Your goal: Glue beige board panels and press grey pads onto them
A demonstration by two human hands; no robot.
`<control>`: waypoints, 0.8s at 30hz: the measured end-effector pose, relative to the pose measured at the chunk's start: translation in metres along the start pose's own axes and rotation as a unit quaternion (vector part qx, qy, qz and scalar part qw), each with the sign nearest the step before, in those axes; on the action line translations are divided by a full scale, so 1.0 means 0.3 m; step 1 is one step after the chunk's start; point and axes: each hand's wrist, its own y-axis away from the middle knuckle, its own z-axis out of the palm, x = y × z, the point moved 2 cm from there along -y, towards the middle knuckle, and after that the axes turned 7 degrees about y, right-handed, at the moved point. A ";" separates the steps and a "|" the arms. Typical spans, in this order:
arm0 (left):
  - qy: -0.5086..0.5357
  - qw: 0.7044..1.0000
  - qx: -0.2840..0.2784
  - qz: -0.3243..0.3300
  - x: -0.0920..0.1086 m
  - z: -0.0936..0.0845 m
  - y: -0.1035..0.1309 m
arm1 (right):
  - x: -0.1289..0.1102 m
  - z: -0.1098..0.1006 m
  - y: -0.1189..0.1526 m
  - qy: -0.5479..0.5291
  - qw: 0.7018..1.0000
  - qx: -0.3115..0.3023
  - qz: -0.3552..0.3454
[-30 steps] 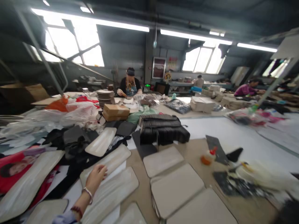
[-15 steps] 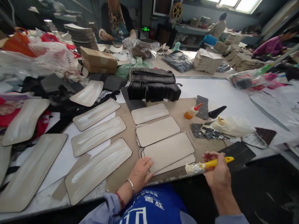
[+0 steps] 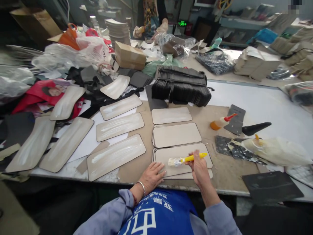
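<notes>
My right hand (image 3: 200, 171) is closed round the yellow handle of a paintbrush (image 3: 186, 159). The brush's pale, caked bristles hover over or touch the front stack of beige panels (image 3: 179, 151); I cannot tell which. Spread flat, my left hand (image 3: 153, 176) rests at the lower left corner of that stack. Behind it lie a second stack of beige panels (image 3: 177, 134) and a smaller panel (image 3: 171, 115). To the left, several rounded panels, among them a long panel (image 3: 116, 158), show whitish streaks on their faces.
A red-tipped bottle (image 3: 218, 124), a black-handled tool (image 3: 256, 128) and a pale plastic bag (image 3: 278, 150) lie on the right. Behind the panels stands a bundle of black pieces (image 3: 181, 86). A cardboard box (image 3: 129, 55) and plastic bags fill the back left. Another person (image 3: 151, 19) works across the table.
My right hand has brought the brush leftward, from beside the front stack to above it. My left hand stays at the stack's corner. The camera view has turned to the left.
</notes>
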 end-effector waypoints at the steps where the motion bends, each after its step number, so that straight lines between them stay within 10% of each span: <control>1: -0.002 1.000 0.010 0.006 -0.001 0.004 0.003 | 0.008 0.026 0.003 -0.001 1.000 -0.022 0.001; 9: 0.007 0.998 0.057 0.018 -0.012 0.014 0.010 | 0.107 0.128 -0.015 0.103 0.990 -0.088 -0.029; 24: -0.020 0.994 0.072 0.083 -0.033 -0.013 -0.010 | -0.050 -0.314 -0.226 0.351 0.884 0.176 -0.252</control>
